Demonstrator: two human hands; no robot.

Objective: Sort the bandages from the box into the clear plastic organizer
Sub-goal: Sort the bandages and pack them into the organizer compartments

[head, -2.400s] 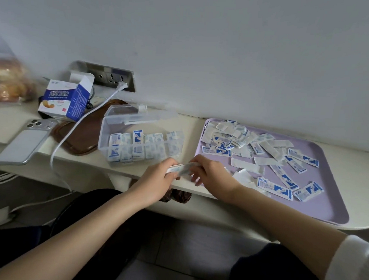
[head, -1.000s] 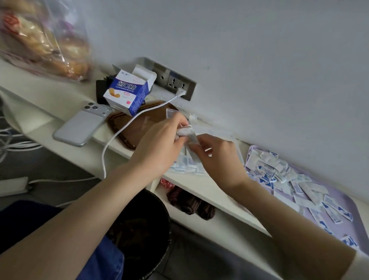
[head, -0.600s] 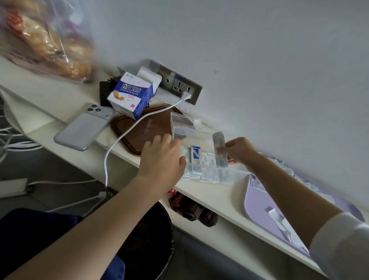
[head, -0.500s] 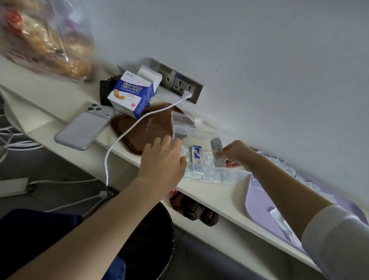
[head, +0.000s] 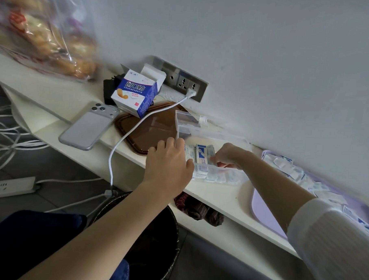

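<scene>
The clear plastic organizer [head: 220,177] lies on the white shelf with its lid [head: 187,123] tipped up at the back; several compartments hold blue-and-white bandages [head: 202,154]. My left hand [head: 168,161] grips the organizer's left end, thumb on the front wall. My right hand [head: 228,155] reaches into a middle compartment, fingertips pinched on a small stack of bandages standing in it. The opened blue-and-white bandage box [head: 135,93] stands at the back left. Several loose bandages [head: 294,172] lie on the purple tray [head: 265,215] to the right, partly behind my right forearm.
A phone [head: 88,127] and a brown tray [head: 150,127] lie left of the organizer. A white cable [head: 124,137] runs from the wall socket [head: 182,82] over the shelf edge. A bag of bread [head: 42,32] sits far left. A black bin [head: 154,233] stands below.
My right hand brought a stack of bandages over from the tray side and lowered it into the organizer. My left hand moved off the stack to the organizer's left end. The view turned left.
</scene>
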